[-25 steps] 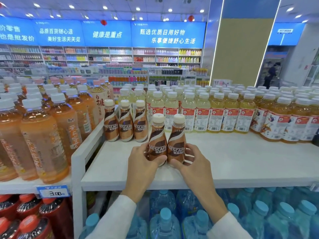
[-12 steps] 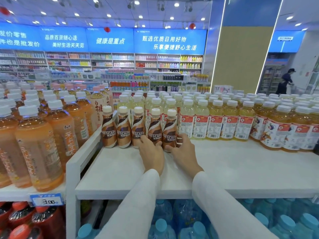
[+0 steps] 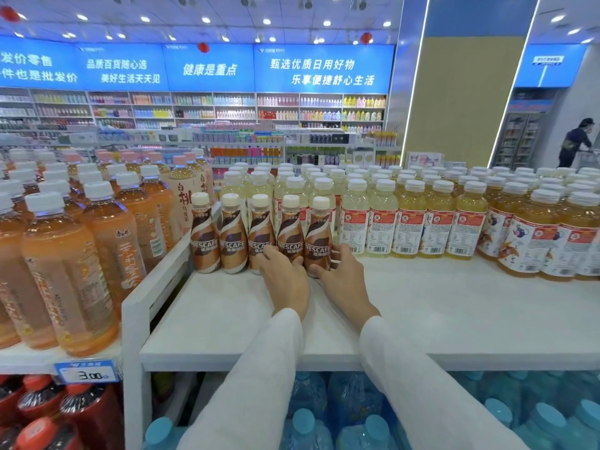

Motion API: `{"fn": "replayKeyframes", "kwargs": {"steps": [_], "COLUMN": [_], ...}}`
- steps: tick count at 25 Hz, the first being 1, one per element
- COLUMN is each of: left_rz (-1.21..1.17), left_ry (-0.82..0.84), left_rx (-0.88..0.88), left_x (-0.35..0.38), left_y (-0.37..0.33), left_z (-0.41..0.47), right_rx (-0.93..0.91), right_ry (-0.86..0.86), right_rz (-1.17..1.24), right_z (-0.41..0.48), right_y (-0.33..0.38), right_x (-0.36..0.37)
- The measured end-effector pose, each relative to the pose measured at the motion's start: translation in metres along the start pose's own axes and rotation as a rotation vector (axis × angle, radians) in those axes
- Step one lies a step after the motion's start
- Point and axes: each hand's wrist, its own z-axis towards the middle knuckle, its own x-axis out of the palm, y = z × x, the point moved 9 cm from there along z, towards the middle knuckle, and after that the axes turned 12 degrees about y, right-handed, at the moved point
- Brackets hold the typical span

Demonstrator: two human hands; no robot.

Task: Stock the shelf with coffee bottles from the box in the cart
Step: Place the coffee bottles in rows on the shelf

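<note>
Five brown Nescafe coffee bottles with cream caps stand in a row at the back left of the white shelf (image 3: 422, 303). My left hand (image 3: 285, 280) wraps the base of the fourth coffee bottle (image 3: 290, 235). My right hand (image 3: 341, 280) grips the base of the fifth coffee bottle (image 3: 319, 237), at the row's right end. Both bottles stand upright on the shelf, touching each other. The other three coffee bottles (image 3: 232, 235) stand free to their left. The cart and the box are out of view.
Orange tea bottles (image 3: 65, 271) fill the lower shelf on the left. Yellow drink bottles (image 3: 406, 222) stand in rows behind and right of the coffee. Blue water bottles (image 3: 324, 417) sit below. A person (image 3: 574, 142) stands far right.
Both hands carried the two coffee bottles from the shelf's front edge to the back and set them at the right end of the row of three.
</note>
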Motion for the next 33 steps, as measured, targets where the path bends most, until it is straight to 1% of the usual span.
{"fn": "replayKeyframes", "kwargs": {"steps": [8,13,15,18,21,24,27,29,33], "left_rz": [0.02,-0.03,-0.046,-0.028,-0.003,0.018,0.002,0.0,0.063], "left_ry": [-0.017,-0.012,0.004,0.054,0.056,0.046,-0.022,-0.079,-0.175], "left_rx": [-0.005,-0.03,-0.054,-0.04,-0.007,0.07,0.095,0.05,-0.15], "left_x": [0.0,-0.002,-0.007,-0.02,-0.047,-0.079,-0.12,-0.149,-0.21], "left_y": [0.002,0.005,0.007,0.008,0.011,0.02,0.044,0.069,0.138], "left_z": [0.0,-0.003,-0.01,-0.032,-0.071,-0.123,-0.18,-0.216,-0.292], "right_rx": [-0.006,0.007,0.027,0.022,0.012,-0.071,-0.146,-0.182,-0.217], "right_ry": [-0.001,0.007,0.014,0.037,0.071,0.111,0.229,0.294,0.421], "right_rz": [-0.041,-0.057,-0.06,-0.1,-0.172,-0.113,-0.057,-0.005,0.1], "right_z": [0.003,0.003,-0.006,-0.039,-0.086,-0.139,-0.187,-0.216,-0.273], "right_y": [-0.002,-0.002,0.001,0.009,0.016,0.024,0.03,0.033,0.023], "right_x": [0.005,0.005,0.003,-0.003,-0.006,0.002,0.027,0.049,0.11]}}
